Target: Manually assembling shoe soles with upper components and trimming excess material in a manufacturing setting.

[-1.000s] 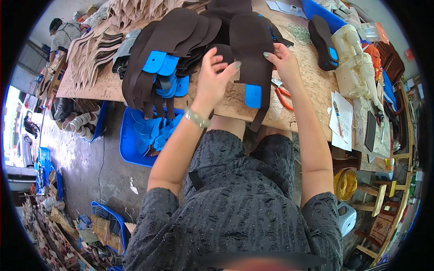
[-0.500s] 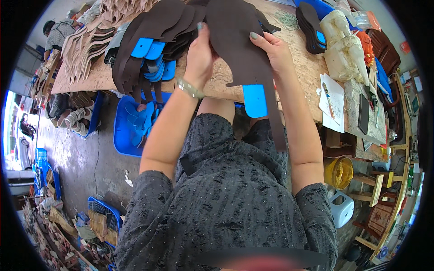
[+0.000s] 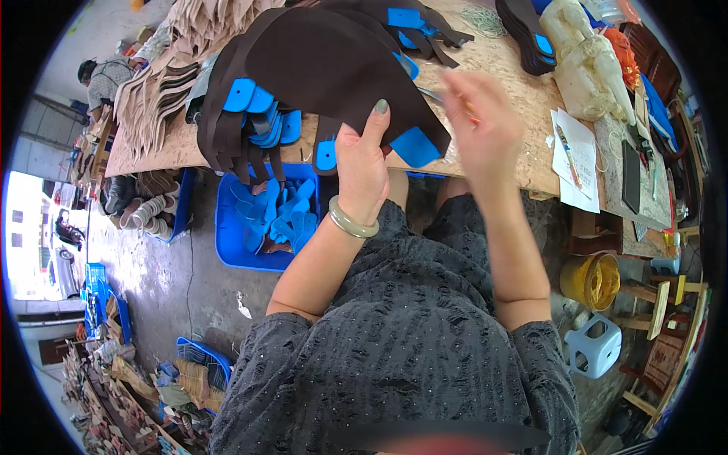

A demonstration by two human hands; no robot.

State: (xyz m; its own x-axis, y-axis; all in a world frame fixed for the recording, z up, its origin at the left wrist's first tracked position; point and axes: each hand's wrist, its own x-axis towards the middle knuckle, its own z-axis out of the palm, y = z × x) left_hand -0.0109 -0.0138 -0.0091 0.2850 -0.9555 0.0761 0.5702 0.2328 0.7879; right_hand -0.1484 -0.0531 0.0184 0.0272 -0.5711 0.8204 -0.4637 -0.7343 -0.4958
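My left hand (image 3: 362,171) is closed on a dark brown shoe insole sheet (image 3: 318,64), thumb on top, near its lower edge. A blue heel patch (image 3: 415,146) sits at the sheet's right corner. My right hand (image 3: 485,129), blurred by motion, is just right of the sheet. In it is a small tool (image 3: 472,112) with orange on its handle and a thin metal tip toward the sheet; its exact kind is unclear. Left of the sheet lies a pile of brown pieces with blue heel patches (image 3: 240,95). More such pieces (image 3: 407,17) lie beyond it.
A blue bin (image 3: 227,254) of blue offcuts stands on the floor below the wooden table (image 3: 531,163). Tan cut pieces (image 3: 152,102) are stacked at left. At right are stacked insoles (image 3: 523,38), white shoe lasts (image 3: 591,76), paper and a pen. Another person (image 3: 110,83) is far left.
The brown sheet has swung left and flattened out over the pile. My right hand has let go of it and now holds the small orange-handled tool.
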